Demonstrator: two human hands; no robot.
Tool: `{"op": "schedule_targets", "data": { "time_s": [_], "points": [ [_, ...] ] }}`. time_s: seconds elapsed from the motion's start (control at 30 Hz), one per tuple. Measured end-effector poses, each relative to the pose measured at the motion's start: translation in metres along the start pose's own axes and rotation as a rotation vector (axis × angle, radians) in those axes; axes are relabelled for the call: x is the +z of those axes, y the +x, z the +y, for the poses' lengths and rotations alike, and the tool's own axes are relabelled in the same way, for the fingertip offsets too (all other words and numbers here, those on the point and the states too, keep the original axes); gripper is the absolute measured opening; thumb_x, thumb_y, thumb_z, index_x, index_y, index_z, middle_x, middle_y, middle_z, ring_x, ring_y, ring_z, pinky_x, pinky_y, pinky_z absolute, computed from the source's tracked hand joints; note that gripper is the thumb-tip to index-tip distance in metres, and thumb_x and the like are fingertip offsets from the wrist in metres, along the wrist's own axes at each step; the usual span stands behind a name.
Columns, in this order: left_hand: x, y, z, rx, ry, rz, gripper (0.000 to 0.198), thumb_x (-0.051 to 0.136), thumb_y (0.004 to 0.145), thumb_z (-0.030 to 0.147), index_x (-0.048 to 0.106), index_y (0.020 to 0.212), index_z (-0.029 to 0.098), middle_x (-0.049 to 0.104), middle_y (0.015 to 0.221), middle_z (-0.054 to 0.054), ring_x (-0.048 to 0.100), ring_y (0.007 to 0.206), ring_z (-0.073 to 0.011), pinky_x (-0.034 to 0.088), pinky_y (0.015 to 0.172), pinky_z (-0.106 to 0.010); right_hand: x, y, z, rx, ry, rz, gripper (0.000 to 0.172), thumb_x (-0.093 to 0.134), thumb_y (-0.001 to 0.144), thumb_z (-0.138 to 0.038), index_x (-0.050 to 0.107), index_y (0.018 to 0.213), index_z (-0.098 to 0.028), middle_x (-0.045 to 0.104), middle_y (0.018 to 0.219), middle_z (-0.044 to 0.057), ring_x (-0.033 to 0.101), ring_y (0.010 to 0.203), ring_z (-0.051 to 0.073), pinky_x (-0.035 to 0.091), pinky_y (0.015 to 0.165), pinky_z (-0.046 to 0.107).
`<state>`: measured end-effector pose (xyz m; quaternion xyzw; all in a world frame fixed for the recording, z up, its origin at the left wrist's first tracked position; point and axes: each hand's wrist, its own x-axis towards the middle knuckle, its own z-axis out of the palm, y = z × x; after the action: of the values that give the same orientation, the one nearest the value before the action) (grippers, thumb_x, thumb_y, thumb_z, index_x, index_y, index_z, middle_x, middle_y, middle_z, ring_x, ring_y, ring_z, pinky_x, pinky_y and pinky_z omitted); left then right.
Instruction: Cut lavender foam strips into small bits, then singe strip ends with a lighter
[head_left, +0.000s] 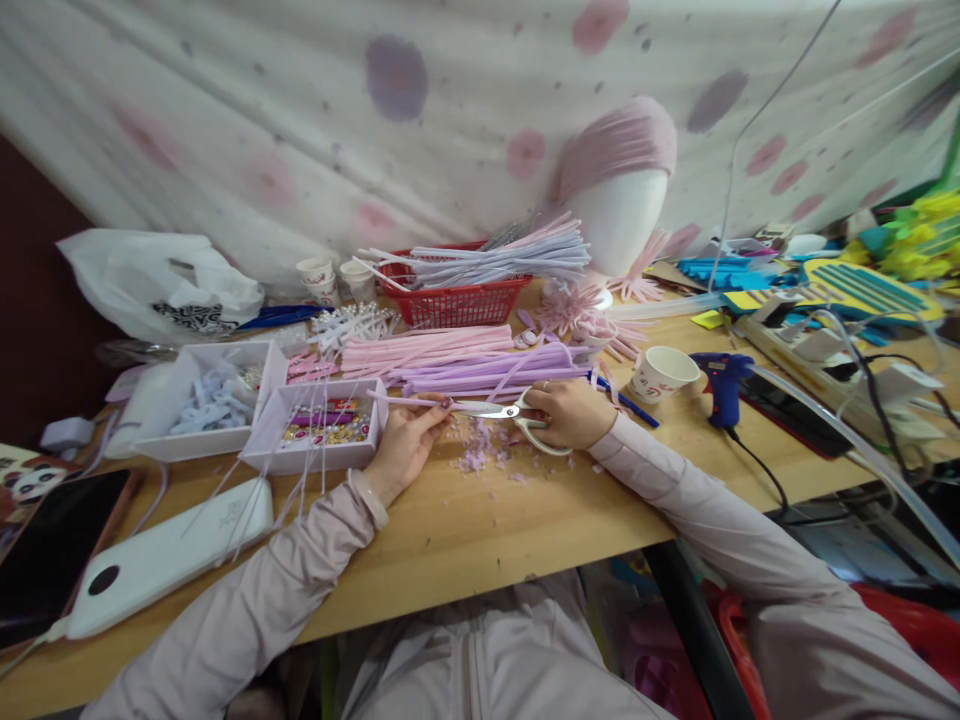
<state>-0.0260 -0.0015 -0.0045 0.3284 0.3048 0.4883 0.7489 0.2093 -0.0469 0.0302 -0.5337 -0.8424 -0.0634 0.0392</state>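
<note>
My left hand (406,446) pinches a light purple pipe cleaner (397,400), which sticks out to the left over the white box of beads. In my right hand (576,414) is a pair of scissors (504,411) with white handles, its blades pointing left and reaching the fingertips of my left hand. Purple fuzz clippings (480,445) lie scattered on the wooden table under the blades. Just behind my hands are a bundle of purple pipe cleaners (487,371) and a bundle of pink ones (427,349).
A red basket (457,306) of pipe cleaners stands at the back, beside a mannequin head (619,205). To the right are a paper cup (664,374), a blue glue gun (724,385) and a power strip (806,365). Two white boxes (259,450), a power bank (172,555) and a phone (60,545) lie left.
</note>
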Motion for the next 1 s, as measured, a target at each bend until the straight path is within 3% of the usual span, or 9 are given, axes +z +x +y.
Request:
{"op": "schedule_targets", "data": {
  "time_s": [0.6, 1.0],
  "points": [
    [0.0012, 0.0018, 0.0009, -0.028, -0.049, 0.084, 0.014, 0.076, 0.055, 0.013, 0.066, 0.066, 0.012, 0.064, 0.062, 0.001, 0.058, 0.057, -0.0063, 0.048, 0.062, -0.019, 0.0021, -0.0011, 0.0032, 0.004, -0.01, -0.003, 0.03, 0.047, 0.078, -0.041, 0.06, 0.068, -0.015, 0.062, 0.068, 0.008, 0.045, 0.054, 0.012, 0.02, 0.053, 0.028],
    [-0.0001, 0.003, 0.0001, -0.022, -0.031, 0.068, 0.018, 0.078, 0.055, 0.015, 0.065, 0.067, 0.012, 0.064, 0.061, 0.002, 0.057, 0.056, -0.0051, 0.049, 0.062, -0.018, 0.0016, -0.0012, 0.0027, 0.011, 0.003, -0.006, 0.031, 0.046, 0.078, -0.041, 0.059, 0.065, -0.016, 0.062, 0.067, 0.008, 0.046, 0.054, 0.012, 0.02, 0.054, 0.027]
  ]
}}
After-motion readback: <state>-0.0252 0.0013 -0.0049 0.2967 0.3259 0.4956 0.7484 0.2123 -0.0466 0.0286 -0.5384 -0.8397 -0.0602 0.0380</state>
